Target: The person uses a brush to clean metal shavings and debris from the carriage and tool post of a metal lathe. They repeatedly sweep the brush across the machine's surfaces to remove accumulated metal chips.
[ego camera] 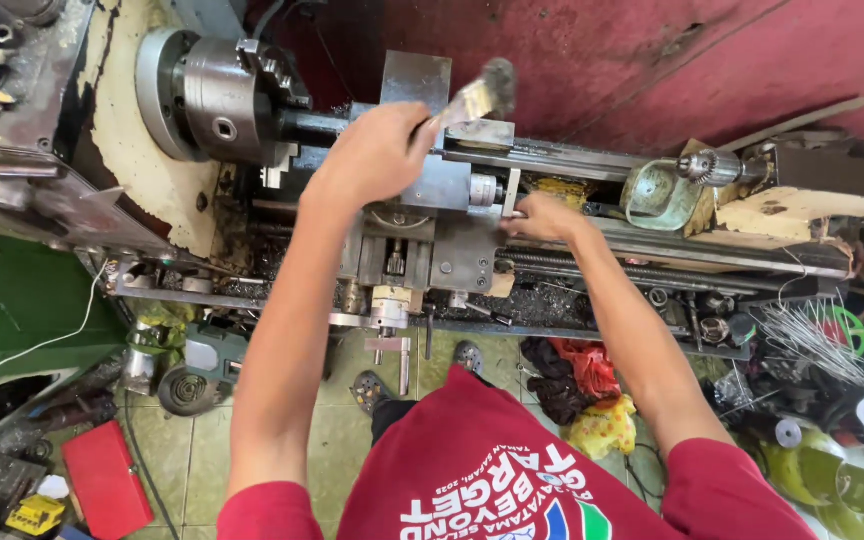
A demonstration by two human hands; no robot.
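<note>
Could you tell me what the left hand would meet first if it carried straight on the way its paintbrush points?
Probably the red wall behind the lathe: the left hand aims its paintbrush up-right above the carriage, though depth is unclear.

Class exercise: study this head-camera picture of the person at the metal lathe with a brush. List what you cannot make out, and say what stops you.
- Brush bristles: blurred in the head view; their shape is unclear.
- Brush handle: hidden inside the left hand.
- Right hand fingertips: tucked behind a lathe part; what they touch cannot be told.
- Red box on the floor: closed, contents unseen.
- Small parts at the right edge: too small and cut off.
</note>
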